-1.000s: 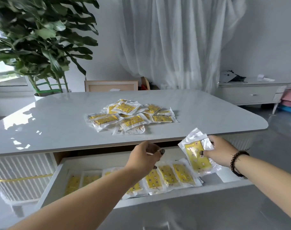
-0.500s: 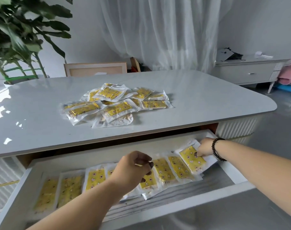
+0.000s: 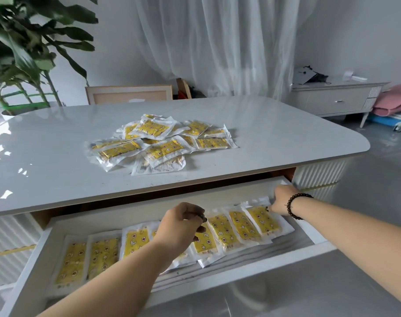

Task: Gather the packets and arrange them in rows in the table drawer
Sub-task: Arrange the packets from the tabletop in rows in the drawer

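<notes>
Roughly halfway, at a guess. 1 row of packets [image 3: 240,227] laid side by side in the drawer [image 3: 252,282], about 8 showing, some hidden under the left hand [image 3: 181,223]. Left grip curled above the row's middle; holding anything or not, cannot tell. Right hand [image 3: 282,200] pinching the end packet [image 3: 263,219]. Loose pile [image 3: 163,143] waiting on the bench [image 3: 275,133].

- Open table drawer [image 3: 318,236] holds a row of yellow packets [image 3: 220,234].
- Left hand [image 3: 181,225] hovers curled over the row.
- Right hand [image 3: 280,200] touches the rightmost packet [image 3: 262,219].
- Loose packet pile [image 3: 163,143] on tabletop [image 3: 57,161].
</notes>
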